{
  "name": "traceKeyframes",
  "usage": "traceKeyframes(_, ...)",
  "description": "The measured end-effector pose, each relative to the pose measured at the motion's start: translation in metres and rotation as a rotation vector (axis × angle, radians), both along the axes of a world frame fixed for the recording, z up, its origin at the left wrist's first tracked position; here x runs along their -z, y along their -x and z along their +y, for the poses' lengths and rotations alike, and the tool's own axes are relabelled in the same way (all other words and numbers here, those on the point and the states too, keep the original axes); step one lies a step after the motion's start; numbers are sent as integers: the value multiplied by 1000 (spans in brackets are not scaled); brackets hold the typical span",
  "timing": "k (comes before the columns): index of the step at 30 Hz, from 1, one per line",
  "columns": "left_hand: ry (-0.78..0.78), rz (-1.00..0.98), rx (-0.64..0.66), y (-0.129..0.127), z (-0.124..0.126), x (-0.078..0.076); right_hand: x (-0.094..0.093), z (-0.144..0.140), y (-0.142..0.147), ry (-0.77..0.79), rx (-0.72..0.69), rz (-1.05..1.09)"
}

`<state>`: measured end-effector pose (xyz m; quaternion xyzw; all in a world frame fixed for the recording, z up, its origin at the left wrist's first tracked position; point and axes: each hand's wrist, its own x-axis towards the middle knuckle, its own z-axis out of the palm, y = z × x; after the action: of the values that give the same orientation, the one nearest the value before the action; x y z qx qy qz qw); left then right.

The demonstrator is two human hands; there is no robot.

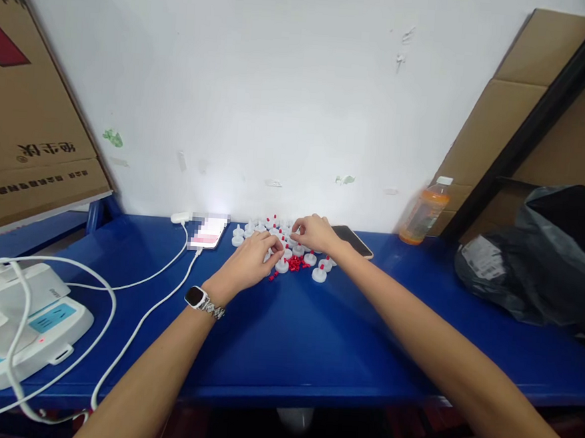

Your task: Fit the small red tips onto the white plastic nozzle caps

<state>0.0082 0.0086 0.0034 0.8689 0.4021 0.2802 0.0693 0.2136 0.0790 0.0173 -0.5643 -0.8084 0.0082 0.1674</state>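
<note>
Facing a white wall, we work at a blue table whose far edge meets it. Our landmark is the cluster of white caps, which lies on the table near the wall, mixed with small red pieces. Our left hand, a wristwatch behind it, rests at the cluster's near-left edge with fingers curled on a cap. Our right hand sits on the cluster's right side, fingertips pinched over the caps; whether it grips one we cannot tell. Left of the cluster lies a charging phone, and far left a white power strip. Just right lies a dark phone, then an orange bottle, then a grey bag, cut off by the frame. Cardboard leans at far left. The caps are too small to count.
</note>
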Motion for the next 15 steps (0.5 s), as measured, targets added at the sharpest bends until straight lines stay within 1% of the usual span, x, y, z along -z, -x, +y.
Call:
traceKeyframes(4,2,16,3,1,-2,-1,0,7,6,2,-6,-3)
traceKeyframes(7,-22,-9,-23,1,-3,-1,-3,0,1,-47,-21,158)
traceKeyframes(10,-112,-74,-53,-4,-6,0,-6,-22,-4,-100,-57,395)
traceKeyframes(12,-158,-92,-51,-8,-7,2,-7,-41,-5,-97,-93,529)
traceKeyframes(15,-119,-59,8,-14,-8,5,-4,-67,-4,-58,-163,665)
